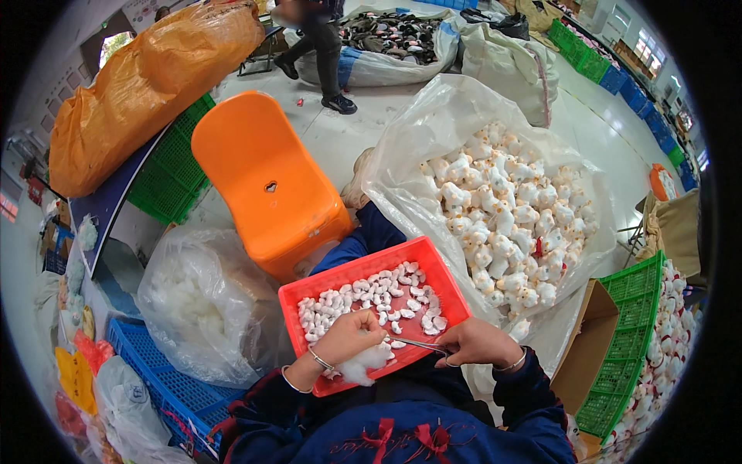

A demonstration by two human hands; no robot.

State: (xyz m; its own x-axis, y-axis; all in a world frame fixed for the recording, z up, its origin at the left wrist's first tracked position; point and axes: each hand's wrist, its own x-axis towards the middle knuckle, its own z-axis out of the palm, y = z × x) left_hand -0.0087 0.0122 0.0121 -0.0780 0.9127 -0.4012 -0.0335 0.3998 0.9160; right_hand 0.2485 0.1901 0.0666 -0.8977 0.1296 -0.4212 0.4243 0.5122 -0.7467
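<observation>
On my lap rests a red plastic tray (456,303) with many small curved white stuffed pieces (340,300). My left hand (348,337) is over its near side, thumb and fingers pinched together; what they hold is too small to make out. A tuft of white stuffing (362,366) hangs just below that hand, over the tray's near rim. My right hand (478,345) is closed round the handles of slim metal forceps (420,342). Their tips point left and reach my left fingertips.
Right of the tray stands a big clear bag of white plush toys (502,224). An orange chair (270,185) is ahead, a bag of stuffing (205,309) at left beside a blue crate (166,379). Green crates (622,348) stand right. A person (317,54) is on the far floor.
</observation>
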